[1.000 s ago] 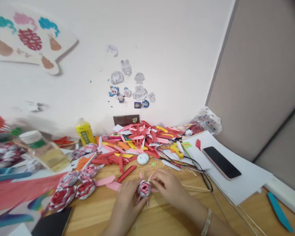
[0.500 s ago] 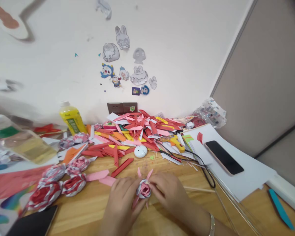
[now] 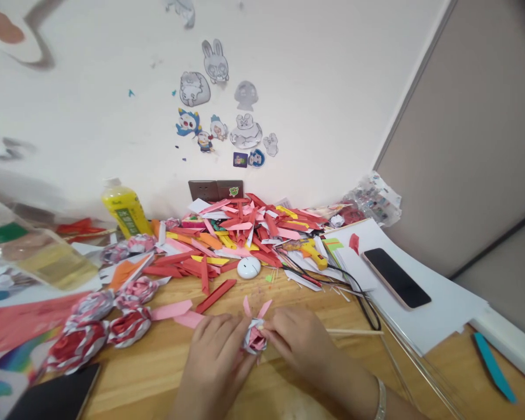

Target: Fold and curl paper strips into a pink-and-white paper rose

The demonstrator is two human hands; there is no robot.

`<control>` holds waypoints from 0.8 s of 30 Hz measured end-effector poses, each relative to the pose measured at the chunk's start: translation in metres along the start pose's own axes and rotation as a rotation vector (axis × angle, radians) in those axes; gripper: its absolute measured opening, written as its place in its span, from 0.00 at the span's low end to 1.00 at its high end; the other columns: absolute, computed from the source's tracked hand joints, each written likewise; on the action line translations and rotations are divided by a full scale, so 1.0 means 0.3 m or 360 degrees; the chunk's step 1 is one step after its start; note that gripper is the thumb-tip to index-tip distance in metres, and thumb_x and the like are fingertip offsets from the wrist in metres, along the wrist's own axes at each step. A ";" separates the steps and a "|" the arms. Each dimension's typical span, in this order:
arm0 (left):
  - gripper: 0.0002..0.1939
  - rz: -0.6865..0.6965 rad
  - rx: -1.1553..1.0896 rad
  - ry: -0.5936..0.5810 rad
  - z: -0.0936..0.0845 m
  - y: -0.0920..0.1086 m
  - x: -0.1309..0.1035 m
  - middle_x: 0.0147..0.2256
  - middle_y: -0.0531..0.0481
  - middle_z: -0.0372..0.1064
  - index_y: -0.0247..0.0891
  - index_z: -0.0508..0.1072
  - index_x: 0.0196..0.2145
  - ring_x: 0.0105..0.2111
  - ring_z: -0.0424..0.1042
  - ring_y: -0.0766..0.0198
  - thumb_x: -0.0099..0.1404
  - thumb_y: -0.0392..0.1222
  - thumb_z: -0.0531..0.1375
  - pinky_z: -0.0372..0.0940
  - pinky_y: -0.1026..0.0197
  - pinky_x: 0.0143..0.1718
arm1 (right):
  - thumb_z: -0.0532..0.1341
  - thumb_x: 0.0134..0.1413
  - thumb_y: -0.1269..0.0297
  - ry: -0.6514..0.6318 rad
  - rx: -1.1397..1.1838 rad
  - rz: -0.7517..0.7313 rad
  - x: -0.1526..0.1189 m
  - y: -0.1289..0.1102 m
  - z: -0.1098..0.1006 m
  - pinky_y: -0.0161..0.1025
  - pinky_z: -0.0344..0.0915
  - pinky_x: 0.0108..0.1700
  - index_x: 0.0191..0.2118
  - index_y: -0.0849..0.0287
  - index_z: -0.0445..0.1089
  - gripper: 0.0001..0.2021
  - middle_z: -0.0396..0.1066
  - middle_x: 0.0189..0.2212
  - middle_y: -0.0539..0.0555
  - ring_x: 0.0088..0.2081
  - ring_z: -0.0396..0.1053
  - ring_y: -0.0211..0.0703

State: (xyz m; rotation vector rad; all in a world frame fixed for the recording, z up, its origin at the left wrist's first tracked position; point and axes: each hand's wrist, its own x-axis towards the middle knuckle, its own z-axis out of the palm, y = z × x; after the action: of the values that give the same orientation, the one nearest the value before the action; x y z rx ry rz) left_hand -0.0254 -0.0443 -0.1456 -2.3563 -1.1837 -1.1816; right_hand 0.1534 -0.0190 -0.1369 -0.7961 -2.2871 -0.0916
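Our left hand (image 3: 219, 353) gripping the pink-and-white paper rose (image 3: 255, 338) at six o'clock in view, our right hand (image 3: 300, 338) pinching its two o'clock edge, from there folded paper strips (image 3: 269, 224) heaped at twelve, more roses (image 3: 130, 326) at nine, a phone (image 3: 397, 278) at two

The left hand (image 3: 219, 347) is partly hiding the paper flower (image 3: 256, 339), the bottom edge cropping a black slab (image 3: 55, 396).

Wooden table (image 3: 166, 367) | folded paper strips (image 3: 240, 226) | white case (image 3: 249, 268) | paper flowers (image 3: 130, 326)
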 end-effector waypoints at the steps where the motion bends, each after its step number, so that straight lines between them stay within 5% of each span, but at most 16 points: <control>1: 0.09 -0.0002 -0.0010 -0.0005 0.000 0.001 -0.001 0.35 0.46 0.74 0.35 0.72 0.41 0.36 0.69 0.59 0.66 0.40 0.56 0.58 0.57 0.42 | 0.42 0.69 0.65 0.0023 -0.0084 -0.0036 -0.004 0.001 0.004 0.37 0.51 0.25 0.28 0.58 0.63 0.20 0.66 0.21 0.50 0.23 0.62 0.39; 18: 0.08 -0.0024 0.0005 -0.0018 0.007 -0.003 -0.011 0.34 0.46 0.74 0.36 0.72 0.40 0.36 0.68 0.57 0.64 0.40 0.58 0.59 0.54 0.41 | 0.47 0.67 0.68 0.0061 -0.0142 -0.0056 -0.024 0.018 0.024 0.38 0.50 0.26 0.30 0.59 0.63 0.14 0.68 0.25 0.51 0.25 0.62 0.39; 24: 0.08 -0.0015 0.0014 -0.0038 0.003 0.002 -0.009 0.33 0.46 0.74 0.36 0.72 0.40 0.35 0.68 0.57 0.64 0.40 0.58 0.59 0.54 0.40 | 0.48 0.64 0.70 -0.0164 -0.0248 -0.0101 -0.043 0.027 0.026 0.38 0.47 0.25 0.30 0.59 0.64 0.12 0.66 0.23 0.51 0.23 0.61 0.40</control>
State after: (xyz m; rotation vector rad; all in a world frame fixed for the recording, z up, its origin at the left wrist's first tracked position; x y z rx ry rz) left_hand -0.0252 -0.0457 -0.1481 -2.3672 -1.2066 -1.1519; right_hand 0.1605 -0.0170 -0.1522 -0.8237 -2.4259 -0.2659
